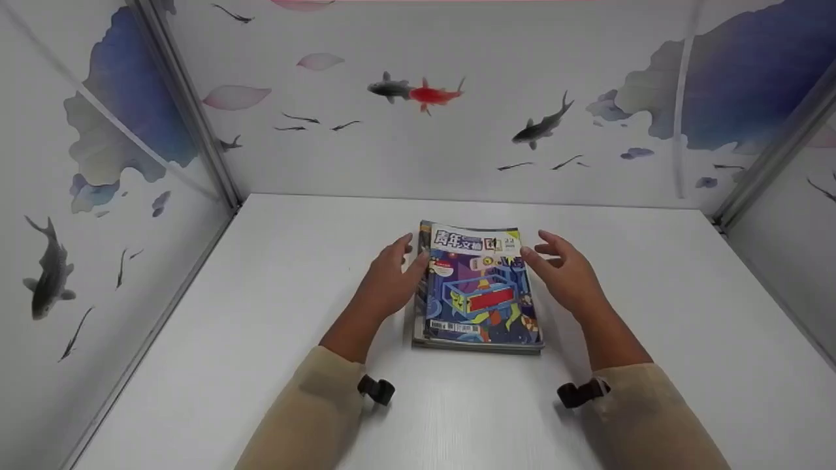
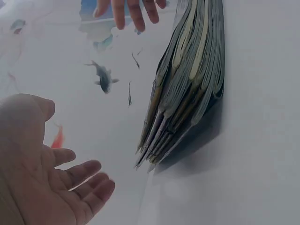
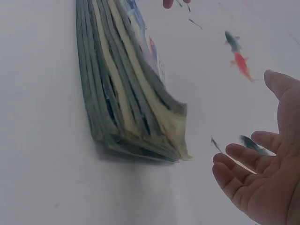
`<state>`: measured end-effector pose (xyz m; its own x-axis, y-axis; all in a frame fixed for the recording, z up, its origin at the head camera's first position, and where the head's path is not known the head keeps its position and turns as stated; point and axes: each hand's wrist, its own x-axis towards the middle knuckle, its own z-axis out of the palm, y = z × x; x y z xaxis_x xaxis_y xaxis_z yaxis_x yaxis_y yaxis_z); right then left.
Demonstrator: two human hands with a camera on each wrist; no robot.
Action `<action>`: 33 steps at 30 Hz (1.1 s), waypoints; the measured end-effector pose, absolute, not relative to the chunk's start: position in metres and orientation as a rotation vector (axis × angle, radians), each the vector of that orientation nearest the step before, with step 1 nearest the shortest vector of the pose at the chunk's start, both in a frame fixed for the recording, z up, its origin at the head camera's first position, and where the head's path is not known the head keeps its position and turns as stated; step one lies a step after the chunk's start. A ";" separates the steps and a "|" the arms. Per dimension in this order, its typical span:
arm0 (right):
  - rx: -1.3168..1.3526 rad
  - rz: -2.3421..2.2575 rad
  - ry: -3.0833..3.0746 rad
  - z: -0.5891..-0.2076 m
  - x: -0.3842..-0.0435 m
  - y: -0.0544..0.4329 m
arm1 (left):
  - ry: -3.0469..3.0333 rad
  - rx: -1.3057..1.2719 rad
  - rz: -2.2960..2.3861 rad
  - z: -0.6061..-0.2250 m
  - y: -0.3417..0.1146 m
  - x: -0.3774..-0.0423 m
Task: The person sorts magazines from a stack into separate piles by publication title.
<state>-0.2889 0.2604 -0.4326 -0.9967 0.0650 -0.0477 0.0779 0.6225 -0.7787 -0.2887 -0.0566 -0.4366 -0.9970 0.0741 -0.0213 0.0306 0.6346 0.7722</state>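
A stack of magazines [image 1: 483,287] lies on the white table, its top cover blue and purple with Chinese lettering. In the wrist views the pile shows several layered page edges, with the stack's side [image 2: 192,70] in the left one and its other side [image 3: 122,84] in the right one. My left hand [image 1: 392,277] hovers by the left edge, fingers relaxed and slightly bent. On the opposite side my right hand [image 1: 567,274] is held likewise, palm facing the pile. Both wrist views show a gap between each hand and the magazines.
White table [image 1: 274,281] surrounds the stack. Behind it rises a white wall panel [image 1: 457,156] painted with fish and petals, with side panels at left and right joined by metal posts [image 1: 189,104]. A black strap device [image 1: 377,390] sits on the left wrist, another [image 1: 581,393] on the right.
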 end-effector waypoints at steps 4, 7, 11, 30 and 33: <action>0.207 -1.466 2.721 -0.444 -0.296 0.266 | 2.609 0.042 1.506 -0.440 -0.056 -0.292; 0.255 -1.518 2.663 -0.450 -0.299 0.269 | 2.534 -0.011 1.577 -0.444 -0.057 -0.294; 0.311 -1.564 2.593 -0.456 -0.301 0.273 | 2.414 -0.062 1.671 -0.452 -0.060 -0.297; 0.397 -1.735 2.321 -0.476 -0.306 0.285 | 2.251 -0.044 1.752 -0.465 -0.070 -0.303; 0.379 -1.737 2.321 -0.478 -0.307 0.287 | 2.244 -0.019 1.743 -0.463 -0.069 -0.302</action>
<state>-0.3067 0.2868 -0.4782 -0.9431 0.0752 -0.3240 0.3321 0.2693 -0.9040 -0.3016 -0.0688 -0.4629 -0.9551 0.1709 -0.2418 -0.1920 0.2641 0.9452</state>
